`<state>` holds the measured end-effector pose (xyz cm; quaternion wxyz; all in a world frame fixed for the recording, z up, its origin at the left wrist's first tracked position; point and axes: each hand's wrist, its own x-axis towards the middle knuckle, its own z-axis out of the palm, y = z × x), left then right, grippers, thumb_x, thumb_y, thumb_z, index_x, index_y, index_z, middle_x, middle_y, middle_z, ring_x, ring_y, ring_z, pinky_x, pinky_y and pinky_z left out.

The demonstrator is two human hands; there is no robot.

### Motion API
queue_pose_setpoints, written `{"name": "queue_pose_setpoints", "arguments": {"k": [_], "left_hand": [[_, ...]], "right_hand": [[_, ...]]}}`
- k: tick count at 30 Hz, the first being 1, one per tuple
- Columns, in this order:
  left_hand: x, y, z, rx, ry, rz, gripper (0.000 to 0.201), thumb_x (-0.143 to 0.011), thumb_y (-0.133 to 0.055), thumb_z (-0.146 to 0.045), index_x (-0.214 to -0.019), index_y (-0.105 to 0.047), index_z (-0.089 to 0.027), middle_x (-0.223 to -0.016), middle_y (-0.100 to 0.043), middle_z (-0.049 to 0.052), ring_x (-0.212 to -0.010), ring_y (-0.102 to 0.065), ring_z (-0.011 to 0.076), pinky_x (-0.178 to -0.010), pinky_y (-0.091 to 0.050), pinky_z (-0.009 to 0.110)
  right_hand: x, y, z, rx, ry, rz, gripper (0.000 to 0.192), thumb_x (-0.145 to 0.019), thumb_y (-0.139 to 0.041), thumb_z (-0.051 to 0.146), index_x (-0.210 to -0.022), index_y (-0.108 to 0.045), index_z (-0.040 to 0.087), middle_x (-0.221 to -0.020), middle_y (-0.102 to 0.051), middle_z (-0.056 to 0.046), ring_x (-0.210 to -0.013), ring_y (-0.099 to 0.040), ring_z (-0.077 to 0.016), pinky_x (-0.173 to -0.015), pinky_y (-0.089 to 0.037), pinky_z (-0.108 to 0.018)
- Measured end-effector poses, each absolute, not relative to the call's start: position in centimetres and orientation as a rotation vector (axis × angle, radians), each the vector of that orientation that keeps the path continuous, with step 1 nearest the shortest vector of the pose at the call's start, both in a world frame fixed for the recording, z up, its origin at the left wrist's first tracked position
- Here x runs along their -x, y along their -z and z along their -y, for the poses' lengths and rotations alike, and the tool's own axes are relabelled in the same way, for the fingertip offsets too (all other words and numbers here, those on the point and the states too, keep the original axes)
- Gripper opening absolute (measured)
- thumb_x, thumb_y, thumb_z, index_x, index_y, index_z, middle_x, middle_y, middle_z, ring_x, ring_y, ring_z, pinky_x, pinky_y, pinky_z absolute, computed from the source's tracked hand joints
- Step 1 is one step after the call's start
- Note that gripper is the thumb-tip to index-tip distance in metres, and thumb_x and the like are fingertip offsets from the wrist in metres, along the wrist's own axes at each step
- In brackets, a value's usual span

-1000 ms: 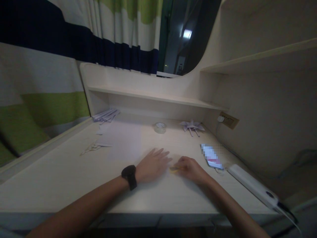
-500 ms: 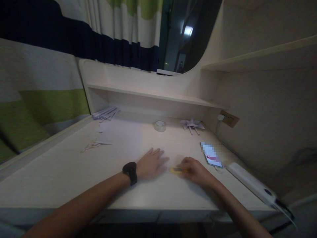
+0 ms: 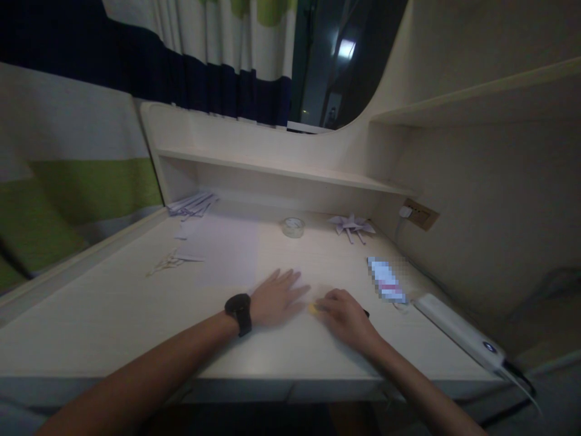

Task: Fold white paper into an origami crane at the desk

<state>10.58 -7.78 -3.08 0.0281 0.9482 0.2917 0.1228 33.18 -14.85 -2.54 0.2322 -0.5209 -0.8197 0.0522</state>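
**Two hands flat over a small yellow object on a pale desk**

The desk (image 3: 113,321) fills the lower frame, pale wood-grain, with a low shelf (image 3: 272,171) along its back and a striped curtain (image 3: 91,121) behind. No brand, label or writing can be read anywhere; the phone (image 3: 385,280) at right is blurred out. A white power strip (image 3: 458,332) lies at the right edge, just beyond the phone. Loose paper sheets (image 3: 218,248) cover the middle-left of the desk, with folded paper pieces (image 3: 190,204) in the back corner. Further back stand a folded paper pinwheel (image 3: 351,224) and a tape roll (image 3: 293,226).

The left hand (image 3: 272,297), a black watch (image 3: 239,313) on its wrist, rests palm down, fingers spread and holding nothing. The right hand (image 3: 342,315) lies curled over a small yellow object (image 3: 313,308), which peeks out at the fingertips, between the two hands; whether the fingers actually pinch it I cannot tell.
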Motion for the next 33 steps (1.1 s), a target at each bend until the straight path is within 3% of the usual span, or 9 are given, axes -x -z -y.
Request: {"name": "queue_pose_setpoints", "arguments": {"k": [6, 24, 29, 33], "left_hand": [[-10.5, 3.1, 7.7, -2.956, -0.335, -0.916, 0.055, -0.094, -0.018, -0.054, -0.141, -0.031, -0.03, -0.151, -0.024, 0.007, -0.137, -0.021, 0.0287, -0.109, -0.012, 0.051], [-10.7, 3.4, 7.3, -2.99, -0.297, -0.911, 0.053, -0.095, -0.014, -0.049, -0.142, -0.029, -0.028, -0.151, -0.023, 0.01, -0.137, -0.021, 0.0296, -0.108, -0.013, 0.052], [-9.9, 3.1, 6.5, -2.973, -0.304, -0.872, 0.053, -0.097, -0.012, -0.043, -0.145, -0.022, -0.022, -0.152, -0.017, 0.012, -0.139, -0.016, 0.0261, -0.109, -0.015, 0.046], [-8.9, 3.3, 6.1, -3.003, -0.347, -0.941, 0.052, -0.097, -0.013, -0.043, -0.143, -0.027, -0.024, -0.152, -0.019, 0.01, -0.139, -0.015, 0.0263, -0.109, -0.013, 0.047]], "right_hand": [[-32.8, 2.8, 15.3, 1.385, -0.074, 2.227, 0.02, -0.087, -0.054, 0.031, -0.098, -0.069, 0.022, -0.088, -0.059, -0.007, -0.085, -0.054, -0.0198, -0.074, -0.043, -0.033], [-32.1, 2.3, 17.1, 1.505, -0.076, 2.177, 0.016, -0.085, -0.054, 0.024, -0.092, -0.069, 0.021, -0.087, -0.057, -0.006, -0.084, -0.053, -0.0203, -0.075, -0.043, -0.033], [-32.0, 2.5, 17.0, 1.502, -0.051, 2.185, 0.017, -0.086, -0.054, 0.025, -0.093, -0.069, 0.021, -0.087, -0.058, -0.007, -0.084, -0.053, -0.0208, -0.075, -0.043, -0.034], [-32.0, 2.5, 16.9, 1.5, -0.05, 2.195, 0.017, -0.086, -0.053, 0.025, -0.093, -0.069, 0.021, -0.087, -0.058, -0.007, -0.084, -0.053, -0.0212, -0.076, -0.043, -0.035]]}}
